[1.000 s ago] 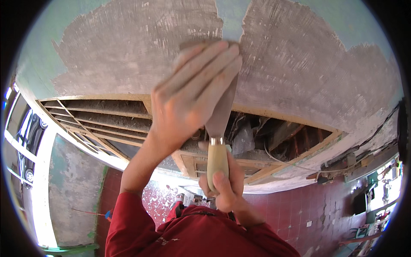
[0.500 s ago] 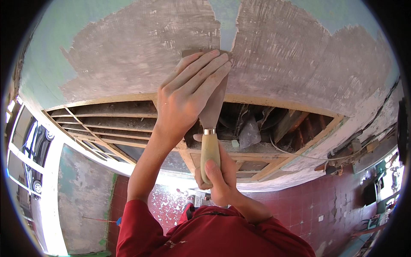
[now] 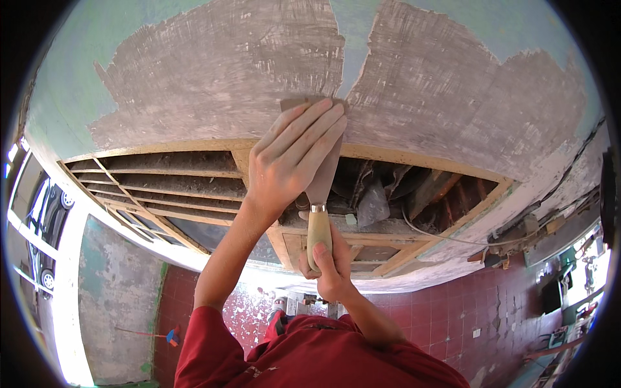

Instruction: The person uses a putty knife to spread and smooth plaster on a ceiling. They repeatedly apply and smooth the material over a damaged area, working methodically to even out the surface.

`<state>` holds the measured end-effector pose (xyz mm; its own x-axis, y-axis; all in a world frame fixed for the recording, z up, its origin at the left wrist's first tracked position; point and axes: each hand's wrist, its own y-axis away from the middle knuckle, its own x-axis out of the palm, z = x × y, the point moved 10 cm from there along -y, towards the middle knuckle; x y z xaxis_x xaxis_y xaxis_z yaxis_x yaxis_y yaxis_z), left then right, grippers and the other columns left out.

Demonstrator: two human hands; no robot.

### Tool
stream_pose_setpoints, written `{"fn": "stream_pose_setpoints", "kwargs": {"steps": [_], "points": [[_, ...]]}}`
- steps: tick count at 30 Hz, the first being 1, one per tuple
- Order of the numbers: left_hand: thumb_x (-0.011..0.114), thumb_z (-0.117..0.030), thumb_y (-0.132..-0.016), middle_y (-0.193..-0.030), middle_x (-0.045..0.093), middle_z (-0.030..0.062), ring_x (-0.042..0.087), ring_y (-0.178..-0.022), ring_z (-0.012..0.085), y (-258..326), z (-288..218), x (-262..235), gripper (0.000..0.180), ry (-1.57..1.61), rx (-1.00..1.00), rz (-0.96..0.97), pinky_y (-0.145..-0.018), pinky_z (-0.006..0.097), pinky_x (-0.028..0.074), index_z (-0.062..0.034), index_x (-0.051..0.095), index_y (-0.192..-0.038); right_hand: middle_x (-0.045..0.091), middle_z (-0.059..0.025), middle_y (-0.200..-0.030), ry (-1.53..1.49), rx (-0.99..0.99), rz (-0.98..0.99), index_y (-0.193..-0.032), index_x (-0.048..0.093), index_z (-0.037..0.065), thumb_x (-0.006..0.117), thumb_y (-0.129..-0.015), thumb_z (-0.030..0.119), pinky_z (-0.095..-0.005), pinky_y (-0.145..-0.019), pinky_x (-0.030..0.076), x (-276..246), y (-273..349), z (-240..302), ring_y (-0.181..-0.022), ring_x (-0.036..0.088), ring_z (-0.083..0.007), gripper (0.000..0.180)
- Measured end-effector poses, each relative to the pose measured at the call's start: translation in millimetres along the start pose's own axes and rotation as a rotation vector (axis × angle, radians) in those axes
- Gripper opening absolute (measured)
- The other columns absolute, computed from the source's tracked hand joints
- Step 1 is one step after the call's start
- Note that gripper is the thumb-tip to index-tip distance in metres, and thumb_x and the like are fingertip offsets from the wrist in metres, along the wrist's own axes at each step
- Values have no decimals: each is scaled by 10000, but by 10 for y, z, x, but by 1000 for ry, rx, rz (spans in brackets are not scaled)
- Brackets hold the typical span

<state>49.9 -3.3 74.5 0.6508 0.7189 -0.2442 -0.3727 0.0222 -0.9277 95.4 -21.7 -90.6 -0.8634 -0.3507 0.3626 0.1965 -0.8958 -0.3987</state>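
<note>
My right hand (image 3: 330, 268) is wrapped round the pale yellow handle of a wide scraper (image 3: 318, 233), thumb along the handle. The scraper's metal blade (image 3: 325, 174) widens upward to a broad edge against the wall (image 3: 226, 84). Stretched out flat, the fingers of my left hand (image 3: 291, 145) lie on the blade close to its edge and hide much of it. Just above that edge, a narrow strip of pale green paint (image 3: 356, 48) runs between two areas of bared grey-brown plaster.
Below the plaster is a wooden frame (image 3: 414, 158) with slats on the left and dark openings holding debris and a crumpled clear plastic piece (image 3: 374, 205). A thin cable (image 3: 453, 238) sags at right. Red floor tiles (image 3: 420, 317), partly flecked with white, lie far below.
Both hands and the scraper have shifted downward along the wall, leaving the blade's edge lower at the green strip. The view has also tilted a little. My hold is unchanged.
</note>
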Motion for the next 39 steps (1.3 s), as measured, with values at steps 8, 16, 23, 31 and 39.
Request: {"fn": "stream_pose_setpoints", "kwargs": {"steps": [8,16,23,31,39], "points": [[652,-49,-699,-1088,689,50,633,-1090,218,1,-11,6,316,-35,-31,41,-955,354,507,-30,697,-1012,441,-12,-573,20,-37,-37,-1352,330,-49,384,-997,250,-234,-410,250,25,20,57,-407,342,-61,468],[663,-49,-700,-1082,692,49,640,-1077,212,18,-10,16,286,-43,-8,39,-942,353,512,-30,703,-983,398,2,-526,-79,63,-27,-1363,286,-55,374,-994,230,-233,-411,245,104,30,28,-389,313,-59,475],[670,-43,-700,-1067,700,39,643,-1075,197,-108,46,-7,264,-45,3,26,-936,350,515,-34,710,-960,401,-3,-569,-93,-31,41,-1374,268,-42,391,-1004,250,-232,-413,250,182,-100,91,-401,316,-58,487],[680,-55,-699,-1055,703,41,652,-1058,200,-120,54,-8,265,-27,21,-7,-919,344,526,-39,716,-961,416,-6,-640,-17,-101,96,-1381,258,-51,392,-1003,230,-230,-417,263,162,-120,141,-425,351,-57,490],[712,-38,-683,-1022,710,43,659,-1039,199,1,57,25,258,-11,-40,66,-902,347,532,-44,723,-941,432,-19,-682,-71,-22,84,-1394,245,-55,371,-1002,193,-226,-424,265,230,-29,-5,-447,356,-54,480]]}}
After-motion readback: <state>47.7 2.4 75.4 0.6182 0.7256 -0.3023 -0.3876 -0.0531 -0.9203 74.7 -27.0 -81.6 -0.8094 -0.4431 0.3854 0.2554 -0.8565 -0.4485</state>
